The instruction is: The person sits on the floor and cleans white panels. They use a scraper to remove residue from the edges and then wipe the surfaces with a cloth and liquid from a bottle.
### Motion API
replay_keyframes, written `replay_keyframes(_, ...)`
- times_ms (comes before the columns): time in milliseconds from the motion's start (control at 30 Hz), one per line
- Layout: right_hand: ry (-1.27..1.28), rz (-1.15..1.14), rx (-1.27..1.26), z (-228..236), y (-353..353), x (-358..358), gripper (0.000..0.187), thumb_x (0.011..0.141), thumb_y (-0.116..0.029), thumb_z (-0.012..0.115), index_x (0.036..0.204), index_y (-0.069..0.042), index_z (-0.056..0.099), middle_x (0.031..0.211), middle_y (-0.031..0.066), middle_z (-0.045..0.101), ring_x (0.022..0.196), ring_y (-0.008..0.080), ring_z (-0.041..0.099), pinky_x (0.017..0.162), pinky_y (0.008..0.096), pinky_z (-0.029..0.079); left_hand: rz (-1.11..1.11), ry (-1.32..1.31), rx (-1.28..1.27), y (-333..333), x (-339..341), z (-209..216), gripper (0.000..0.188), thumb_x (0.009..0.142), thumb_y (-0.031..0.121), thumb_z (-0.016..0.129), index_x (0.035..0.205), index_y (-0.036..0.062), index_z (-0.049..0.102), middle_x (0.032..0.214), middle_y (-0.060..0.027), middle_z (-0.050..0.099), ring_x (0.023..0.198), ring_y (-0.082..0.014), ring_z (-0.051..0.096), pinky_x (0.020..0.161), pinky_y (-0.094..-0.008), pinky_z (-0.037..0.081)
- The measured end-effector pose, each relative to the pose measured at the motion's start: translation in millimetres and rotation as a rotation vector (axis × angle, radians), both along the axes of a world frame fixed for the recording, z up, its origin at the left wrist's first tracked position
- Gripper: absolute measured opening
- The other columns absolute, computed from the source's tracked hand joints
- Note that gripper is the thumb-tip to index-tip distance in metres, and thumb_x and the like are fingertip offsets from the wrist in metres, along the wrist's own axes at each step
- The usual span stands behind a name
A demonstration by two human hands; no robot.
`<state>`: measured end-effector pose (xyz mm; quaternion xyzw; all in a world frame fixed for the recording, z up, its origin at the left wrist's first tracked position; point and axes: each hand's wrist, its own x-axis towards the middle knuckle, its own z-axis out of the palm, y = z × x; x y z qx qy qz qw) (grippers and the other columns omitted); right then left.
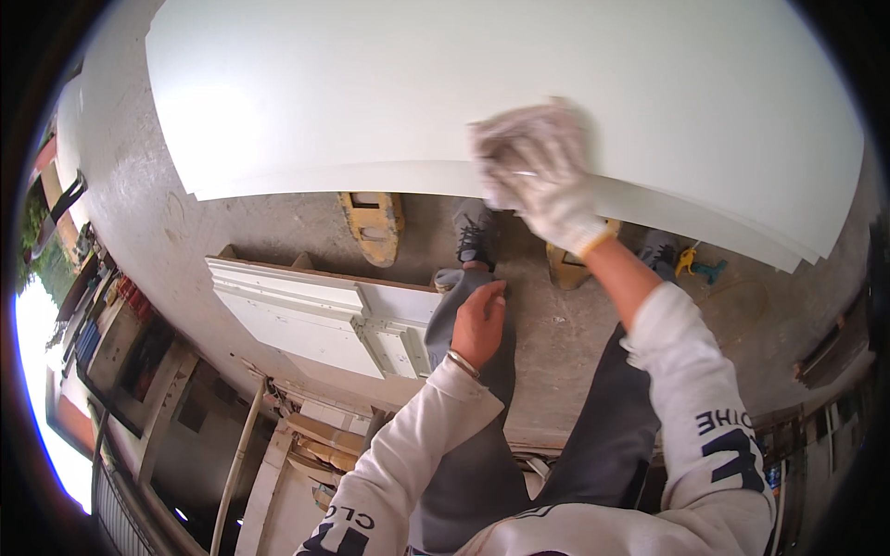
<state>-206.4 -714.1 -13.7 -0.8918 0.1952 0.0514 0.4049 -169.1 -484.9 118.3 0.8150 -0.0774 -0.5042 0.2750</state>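
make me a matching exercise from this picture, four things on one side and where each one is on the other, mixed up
Things:
1. right hand
2. left hand
3. white cabinet door
4. yellow drill

Places:
a. lying on the concrete floor, left of the person's leg
b. gloved, pressed on the big white board
c. on the floor under the board's right end
d. bare, resting on the grey trouser knee

Pairs: 1-b, 2-d, 3-a, 4-c
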Motion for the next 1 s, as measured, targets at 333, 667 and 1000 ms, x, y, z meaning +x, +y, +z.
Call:
replay_keyframes(333, 0.248, -0.854, -0.529, -28.2, -217.1, -281.6, 0.046, 0.094, -0.009, 0.052, 0.141, -0.010, 0.054, 0.128, 0.0134, 0.051, 0.119, 0.0309, 0.048, 0.104, 0.0397, 0.042, 0.011, -0.602, -0.403, -139.7, 239.8, -44.5, 0.072, 0.089, 0.012, 0.076, 0.152, 0.0019, 0.041, 0.150, -0.0171, 0.053, 0.132, -0.0300, 0.056, 0.101, -0.0409, 0.049)
replay_keyframes(667, 0.320, -0.196, -0.730, 11.1, -171.1, -4.3, 0.078, 0.097, -0.045, 0.051, 0.166, -0.029, 0.019, 0.169, 0.0139, 0.027, 0.156, 0.0427, 0.018, 0.128, 0.0584, 0.003, -0.034, -0.648, -0.596, -323.8, 340.5, -35.6, 0.077, 0.072, 0.028, 0.090, 0.134, -0.0009, 0.055, 0.128, -0.0194, 0.067, 0.117, -0.0335, 0.065, 0.097, -0.0426, 0.054)
replay_keyframes(1000, -0.265, 0.263, -0.231, 5.6, -84.4, 54.1, 0.055, 0.098, -0.045, 0.056, 0.151, -0.031, 0.052, 0.167, -0.0022, 0.033, 0.159, 0.0293, 0.014, 0.131, 0.0503, 0.002, -0.188, -0.390, -0.368, -126.0, 107.4, 37.8, 0.074, 0.075, 0.005, 0.085, 0.141, 0.0003, 0.051, 0.138, -0.0145, 0.055, 0.126, -0.0278, 0.056, 0.110, -0.0428, 0.044)
